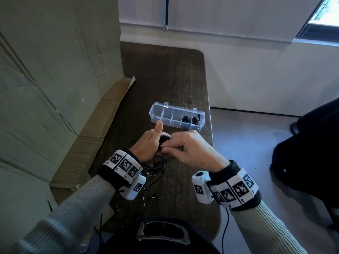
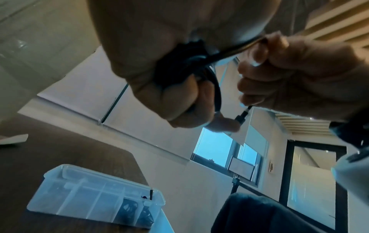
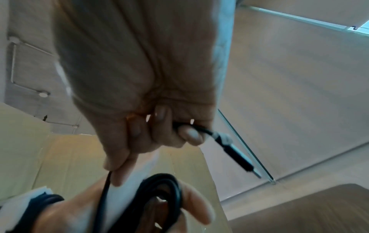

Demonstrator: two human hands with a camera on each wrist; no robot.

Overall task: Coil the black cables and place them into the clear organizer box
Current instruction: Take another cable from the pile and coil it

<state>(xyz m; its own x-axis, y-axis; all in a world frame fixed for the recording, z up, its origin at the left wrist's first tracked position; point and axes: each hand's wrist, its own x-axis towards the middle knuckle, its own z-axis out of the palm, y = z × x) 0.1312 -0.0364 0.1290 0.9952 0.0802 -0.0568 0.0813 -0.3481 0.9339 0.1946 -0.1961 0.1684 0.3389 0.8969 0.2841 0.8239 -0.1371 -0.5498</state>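
My left hand (image 1: 146, 143) grips a coil of black cable (image 1: 164, 142), its index finger sticking up; the coil (image 2: 179, 66) sits in the curled fingers in the left wrist view. My right hand (image 1: 187, 149) pinches the cable's free end, and its plug (image 3: 237, 156) juts out past the fingers. The loops (image 3: 165, 193) lie around the left fingers just below. The clear organizer box (image 1: 157, 111) lies open on the table beyond both hands, with coiled black cables (image 1: 190, 120) in its right compartments. More loose black cable (image 1: 156, 171) lies on the table under my wrists.
The dark wooden table (image 1: 165, 74) is narrow; its right edge drops to the floor. A large cardboard box (image 1: 55, 79) stands along the left side. A dark bag (image 1: 311, 153) rests on the floor at right. A dark object with a clear handle (image 1: 163, 233) is at my lap.
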